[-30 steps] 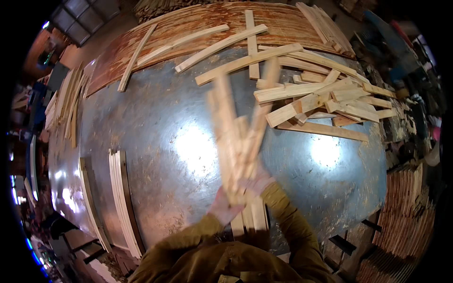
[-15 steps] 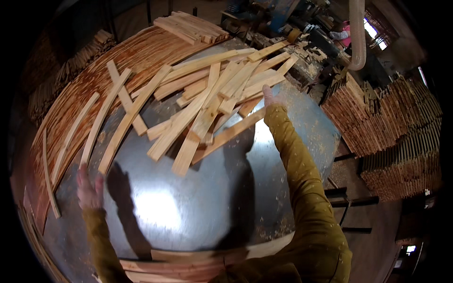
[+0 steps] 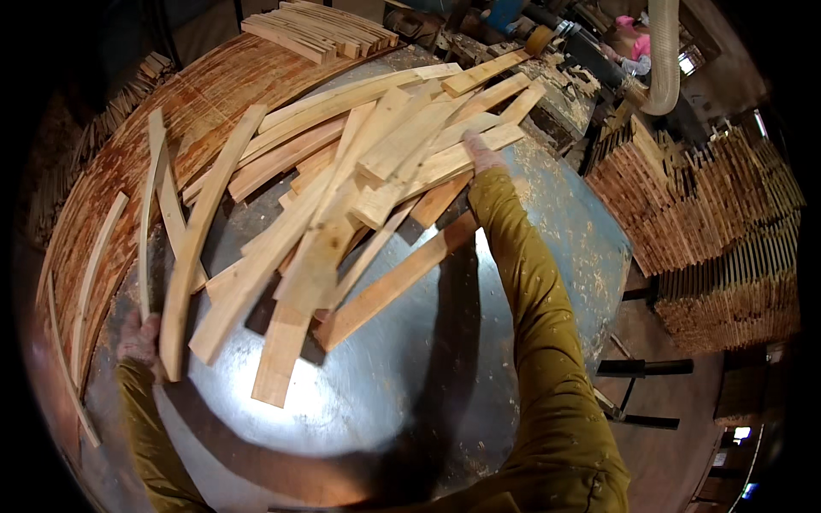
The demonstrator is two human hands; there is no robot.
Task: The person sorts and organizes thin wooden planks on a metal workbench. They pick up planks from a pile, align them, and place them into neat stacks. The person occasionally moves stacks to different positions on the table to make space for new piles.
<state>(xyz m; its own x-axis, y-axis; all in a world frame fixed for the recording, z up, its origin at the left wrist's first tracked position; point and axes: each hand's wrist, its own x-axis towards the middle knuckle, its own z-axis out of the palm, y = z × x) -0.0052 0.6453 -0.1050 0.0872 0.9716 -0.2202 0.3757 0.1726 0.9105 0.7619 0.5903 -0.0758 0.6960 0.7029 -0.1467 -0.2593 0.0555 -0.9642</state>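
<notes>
Pale wooden boards, some curved, lie in a loose heap (image 3: pixel 333 205) on a metal tabletop (image 3: pixel 385 410). My left hand (image 3: pixel 139 338) is closed round the near end of a thin curved slat (image 3: pixel 147 231) at the left. Right beside it, a thicker curved board (image 3: pixel 209 231) reaches toward me. On the heap's right side, my right hand (image 3: pixel 485 154) is closed at the end of a short board (image 3: pixel 445 167), its thumb uppermost and its other fingers mostly hidden. Under that side a reddish-brown board (image 3: pixel 402 278) slants across the metal.
Two narrow slats, including one curved slat (image 3: pixel 96 274), lie farther left. Behind them spreads a wide bed of reddish strips (image 3: pixel 197 103), with stacked boards (image 3: pixel 321 30) on top. Tall wood stacks (image 3: pixel 684 205) stand right. A hose (image 3: pixel 663 60), machinery and a person in pink (image 3: pixel 633 43) are beyond.
The heap has slid toward me and leftward. My left hand has closed on the thin slat's end; my right hand has moved slightly left and farther away in the picture.
</notes>
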